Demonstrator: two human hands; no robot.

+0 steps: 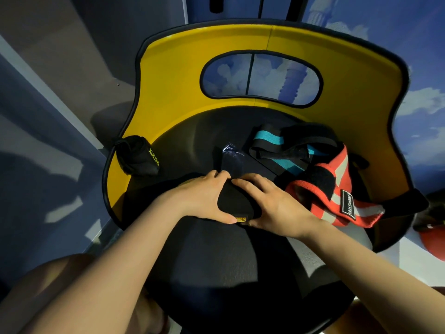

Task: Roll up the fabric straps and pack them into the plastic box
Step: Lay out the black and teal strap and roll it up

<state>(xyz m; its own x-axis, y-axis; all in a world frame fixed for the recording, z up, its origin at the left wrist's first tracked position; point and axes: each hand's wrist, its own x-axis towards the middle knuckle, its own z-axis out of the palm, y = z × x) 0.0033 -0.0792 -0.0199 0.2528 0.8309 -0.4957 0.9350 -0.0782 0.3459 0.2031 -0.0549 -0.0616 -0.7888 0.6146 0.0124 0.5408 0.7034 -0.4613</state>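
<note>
A black rolled strap (237, 203) with a small yellow label lies on the black seat, and both hands hold it. My left hand (202, 197) grips its left side, thumb under the near edge. My right hand (272, 201) grips its right side with fingers curled over the top. Just beyond the roll stands a clear dark plastic box (234, 160). A black and teal strap (277, 150) lies loose behind the box. A red and white striped strap (337, 201) with a black label lies to the right.
Everything sits on a chair with a black seat (216, 261) and a yellow curved back (173, 92). A black pouch (137, 155) with yellow lettering leans at the seat's left edge. Blue walls surround the chair.
</note>
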